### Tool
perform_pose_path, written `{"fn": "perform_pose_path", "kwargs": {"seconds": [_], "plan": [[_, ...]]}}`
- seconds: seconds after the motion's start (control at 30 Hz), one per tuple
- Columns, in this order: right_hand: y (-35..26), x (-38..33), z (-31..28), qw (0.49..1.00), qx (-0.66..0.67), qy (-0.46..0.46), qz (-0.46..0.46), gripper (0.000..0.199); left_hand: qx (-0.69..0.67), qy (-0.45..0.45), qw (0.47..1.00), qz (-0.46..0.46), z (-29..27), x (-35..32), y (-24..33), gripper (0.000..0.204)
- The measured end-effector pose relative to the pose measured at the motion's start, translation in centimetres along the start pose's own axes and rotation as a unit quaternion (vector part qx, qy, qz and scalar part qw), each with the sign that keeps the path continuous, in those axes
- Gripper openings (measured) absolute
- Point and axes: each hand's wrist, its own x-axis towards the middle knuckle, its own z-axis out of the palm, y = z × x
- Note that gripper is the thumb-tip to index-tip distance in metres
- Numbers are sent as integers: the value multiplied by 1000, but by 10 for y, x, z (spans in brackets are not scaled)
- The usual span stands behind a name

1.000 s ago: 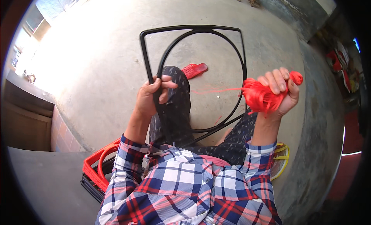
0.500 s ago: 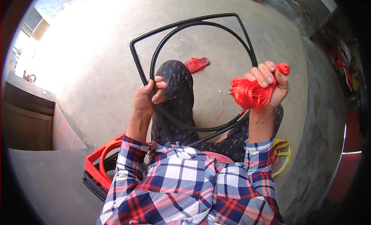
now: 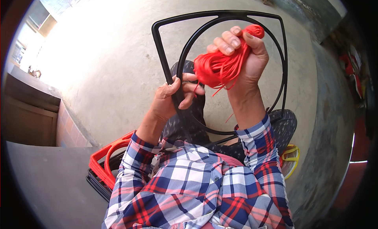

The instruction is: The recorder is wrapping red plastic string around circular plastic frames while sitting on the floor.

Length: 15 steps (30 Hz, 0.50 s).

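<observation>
A black frame [image 3: 218,13], squarish outside with a round ring inside it, stands tilted over my lap. My left hand [image 3: 173,94] grips its left side, where ring and outer bar meet, thumb on the near side and fingers loosely curled through the ring. In my right hand [image 3: 246,59] is a bundle of red cord [image 3: 218,69], held up in front of the ring. The fingers are wrapped round its middle, with a knob of cord sticking out above the thumb. Loose strands hang from the bundle toward my left hand.
Red frames [image 3: 108,160] lie stacked on black frames [image 3: 96,183] by my left elbow. A yellow-rimmed thing [image 3: 291,160] is beside my right knee. Grey concrete floor [image 3: 130,63] spreads ahead, with a low tiled wall [image 3: 71,126] on the left.
My right hand has moved left and up with the red cord, in front of the ring. The black frame and my left hand have shifted right. The red slipper on the floor is now hidden.
</observation>
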Motion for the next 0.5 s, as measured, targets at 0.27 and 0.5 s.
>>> {"fn": "perform_pose_path", "kwargs": {"seconds": [0.27, 0.5], "plan": [[-79, -34, -31, 996, -39, -32, -77, 15, 60, 102, 993, 1, 6, -11, 20, 21], [-8, -77, -26, 886, -438, 152, -27, 14, 129, 197, 972, 2, 17, -4, 7, 10]]}}
